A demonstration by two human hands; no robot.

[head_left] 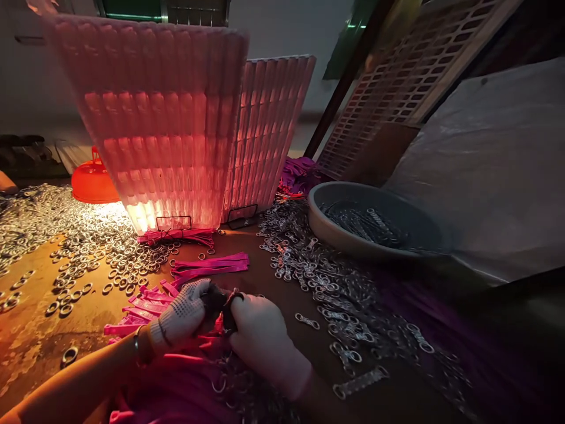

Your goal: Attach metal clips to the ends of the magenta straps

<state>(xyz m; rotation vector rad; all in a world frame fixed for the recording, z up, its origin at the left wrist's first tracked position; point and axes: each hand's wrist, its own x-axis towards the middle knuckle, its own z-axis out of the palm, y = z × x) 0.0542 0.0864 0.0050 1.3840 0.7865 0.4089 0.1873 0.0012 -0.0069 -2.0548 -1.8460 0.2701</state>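
Observation:
My left hand (188, 312), in a white dotted glove, is closed near the table's middle. My right hand (267, 338), in a pale glove, is closed just beside it, the fingertips of both nearly meeting. The area between them is dark, and what they pinch is too small and shadowed to make out. Pink strips (143, 309) lie in a fanned pile beside my left hand. A flat bundle of pink straps (212, 265) lies just beyond. Under my wrists is more pink material (172, 383), with metal rings and links around it.
Loose metal rings (115, 253) heap on the left under an orange lamp (95, 181). Metal links (331, 288) spread on the right, beside a grey basin (366, 250) holding more metal pieces. Two upright ribbed panels (159, 123) stand behind, on wire stands.

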